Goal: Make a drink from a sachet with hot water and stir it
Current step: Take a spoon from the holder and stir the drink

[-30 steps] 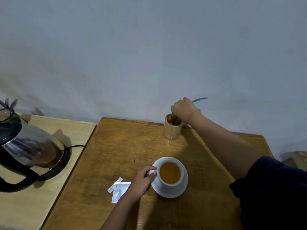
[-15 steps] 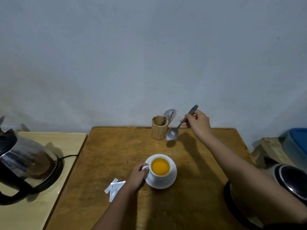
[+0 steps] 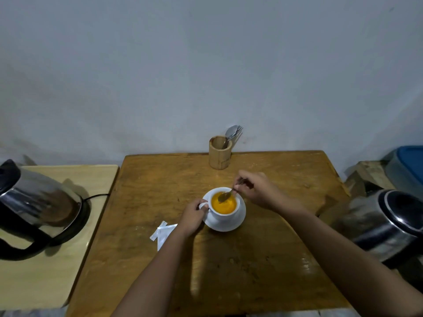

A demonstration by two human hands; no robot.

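Observation:
A white cup (image 3: 225, 215) full of orange drink stands on a white saucer (image 3: 237, 223) in the middle of the brown wooden table (image 3: 263, 259). My left hand (image 3: 192, 217) grips the cup's handle. My right hand (image 3: 258, 191) holds a metal spoon (image 3: 225, 196) by its stem, and the bowl of the spoon dips into the drink. A torn white sachet (image 3: 163, 232) lies flat on the table just left of my left wrist.
A bamboo holder (image 3: 219, 154) with cutlery stands at the table's far edge by the wall. An electric kettle (image 3: 34, 207) sits on its base on the lighter side table (image 3: 57, 271) at left. A second steel kettle (image 3: 389, 225) is at right, near a blue-lidded tub (image 3: 409, 163).
My right hand drew a spoon out of the bamboo holder, carried it toward me and lowered its bowl into the drink. My left hand stayed on the cup's handle.

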